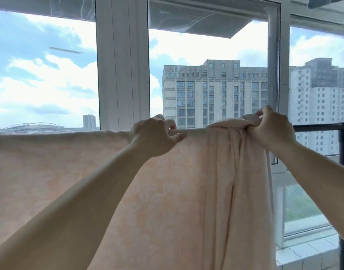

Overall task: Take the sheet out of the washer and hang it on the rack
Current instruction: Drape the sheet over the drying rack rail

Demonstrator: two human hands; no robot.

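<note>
Sheet (89, 172), peach, draped over black rack (322, 128) bar by window (122, 75). Left hand (153, 137) pinches its top edge; right hand (272, 127) grips a bunched fold near bar's end.

Bare rack (321, 128) right of sheet (167, 191)

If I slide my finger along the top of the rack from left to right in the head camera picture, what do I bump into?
Flat, spread-out part of the sheet → left hand pinching the top edge → bunched-up folds of the sheet → right hand gripping the bunch → bare black bar of the rack.
</note>
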